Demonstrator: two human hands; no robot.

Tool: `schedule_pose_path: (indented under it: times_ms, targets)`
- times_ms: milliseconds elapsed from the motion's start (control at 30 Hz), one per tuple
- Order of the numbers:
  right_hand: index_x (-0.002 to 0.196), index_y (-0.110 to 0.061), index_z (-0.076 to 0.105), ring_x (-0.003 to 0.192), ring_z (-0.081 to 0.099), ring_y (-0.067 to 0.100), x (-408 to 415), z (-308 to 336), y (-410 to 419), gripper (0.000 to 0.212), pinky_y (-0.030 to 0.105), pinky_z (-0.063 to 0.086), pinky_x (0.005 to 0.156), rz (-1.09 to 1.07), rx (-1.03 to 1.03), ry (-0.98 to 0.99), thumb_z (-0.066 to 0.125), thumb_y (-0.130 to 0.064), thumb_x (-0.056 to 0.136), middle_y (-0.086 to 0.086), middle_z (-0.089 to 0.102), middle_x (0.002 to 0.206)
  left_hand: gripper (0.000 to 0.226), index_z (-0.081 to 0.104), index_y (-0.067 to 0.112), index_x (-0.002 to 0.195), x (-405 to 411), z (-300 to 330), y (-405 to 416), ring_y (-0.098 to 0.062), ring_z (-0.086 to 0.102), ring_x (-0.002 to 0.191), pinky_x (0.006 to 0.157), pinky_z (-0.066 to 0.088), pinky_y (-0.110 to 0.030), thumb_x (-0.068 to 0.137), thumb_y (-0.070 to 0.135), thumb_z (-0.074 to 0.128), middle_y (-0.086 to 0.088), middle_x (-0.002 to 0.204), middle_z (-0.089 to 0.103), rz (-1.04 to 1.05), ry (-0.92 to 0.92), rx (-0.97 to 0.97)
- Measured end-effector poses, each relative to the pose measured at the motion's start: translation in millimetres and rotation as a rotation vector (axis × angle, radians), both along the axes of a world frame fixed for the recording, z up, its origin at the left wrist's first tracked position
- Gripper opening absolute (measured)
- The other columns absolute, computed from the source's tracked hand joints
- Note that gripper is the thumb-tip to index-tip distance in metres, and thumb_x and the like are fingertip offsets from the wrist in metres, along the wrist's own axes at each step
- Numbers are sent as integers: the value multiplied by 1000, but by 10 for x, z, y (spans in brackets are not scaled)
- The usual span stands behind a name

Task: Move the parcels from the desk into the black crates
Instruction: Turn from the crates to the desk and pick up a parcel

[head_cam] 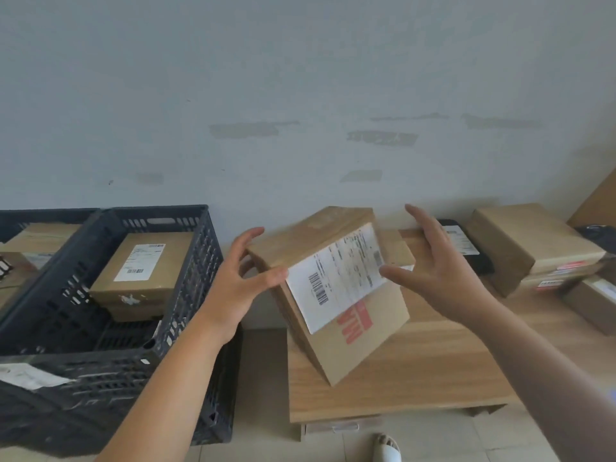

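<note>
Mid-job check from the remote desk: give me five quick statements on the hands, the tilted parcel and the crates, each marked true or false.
1. The left hand grips the tilted parcel at its left corner. True.
2. The right hand is clenched round the parcel. False: its fingers are spread and open beside it.
3. The near black crate already holds a labelled box. True.
4. The tilted parcel's shipping label faces the wall. False: it faces the camera.
5. No parcels remain on the desk. False: a stack of boxes sits at the right.
</note>
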State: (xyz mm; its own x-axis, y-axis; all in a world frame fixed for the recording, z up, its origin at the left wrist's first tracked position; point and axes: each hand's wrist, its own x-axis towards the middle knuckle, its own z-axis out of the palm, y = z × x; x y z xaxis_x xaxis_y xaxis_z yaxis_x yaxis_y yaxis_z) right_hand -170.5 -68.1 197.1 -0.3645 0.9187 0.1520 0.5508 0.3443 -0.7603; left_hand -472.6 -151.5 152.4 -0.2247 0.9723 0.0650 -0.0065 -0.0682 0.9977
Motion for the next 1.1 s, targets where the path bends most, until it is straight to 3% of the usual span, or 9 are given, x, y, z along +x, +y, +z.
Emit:
schedule_pose_path:
  times_ms: [67, 167, 300, 400, 633, 800, 967, 1033, 1100]
  targets:
    - [134, -79, 29, 148, 32, 5, -25, -181, -114, 90, 50, 31, 120, -135, -204, 359, 86, -64, 66, -25, 30, 161, 89, 54, 35, 139, -17, -102, -41, -26, 63, 125, 99, 53, -45, 57, 50, 85, -9, 132, 66, 151, -232, -1]
    - [146, -60, 38, 140, 51, 19, -138, -479, -253, 104, 55, 40, 113, -138, -574, 687, 84, -68, 53, -9, 47, 159, 84, 54, 22, 143, 74, -222, -121, -30, 61, 127, 97, 54, -52, 68, 52, 79, -8, 132, 68, 239, -443, -4]
    - [141, -48, 53, 116, 71, 30, -235, -652, -325, 103, 54, 57, 92, 39, -718, 728, 89, -73, 48, 0, 72, 133, 62, 64, 27, 133, 274, -294, -200, -23, 69, 110, 90, 58, -46, 77, 51, 72, -4, 124, 73, 233, -545, -10]
    - [144, -34, 55, 124, 64, 43, -195, -722, -303, 101, 66, 50, 102, 59, -716, 810, 88, -67, 55, 11, 69, 136, 66, 68, 30, 131, 369, -315, -225, -18, 70, 111, 86, 61, -41, 70, 56, 73, -5, 129, 71, 206, -553, -14]
    - [138, -36, 58, 121, 67, 41, -76, -769, -198, 81, 77, 41, 105, 35, -629, 851, 84, -57, 64, 9, 68, 137, 74, 60, 27, 139, 404, -326, -200, -25, 60, 131, 105, 51, -49, 72, 54, 72, -4, 135, 68, 138, -457, -24]
    - [135, -34, 61, 124, 63, 47, -10, -789, -69, 69, 82, 38, 102, -55, -585, 893, 75, -49, 69, 11, 69, 135, 95, 44, 31, 150, 470, -305, -171, -8, 48, 141, 122, 32, -45, 67, 60, 78, 9, 148, 57, 255, -92, 22]
    - [140, -35, 57, 127, 59, 49, -19, -782, 51, 61, 79, 42, 102, -37, -550, 889, 65, -38, 80, 12, 65, 140, 96, 38, 46, 147, 642, -370, -145, -3, 49, 138, 110, 38, -28, 67, 52, 90, 18, 143, 57, 237, 40, 107]
    - [141, -37, 55, 121, 62, 46, -35, -771, 105, 63, 74, 49, 90, -5, -544, 878, 65, -39, 78, 14, 65, 138, 96, 36, 50, 144, 688, -397, -133, -2, 50, 136, 107, 41, -27, 67, 49, 92, 20, 142, 57, 270, 41, 122]
    - [141, -39, 55, 113, 62, 44, -38, -762, 174, 66, 64, 42, 82, 19, -542, 863, 66, -38, 77, 18, 64, 137, 93, 37, 53, 143, 712, -423, -111, -2, 51, 135, 105, 42, -25, 68, 46, 92, 20, 141, 58, 287, 15, 120]
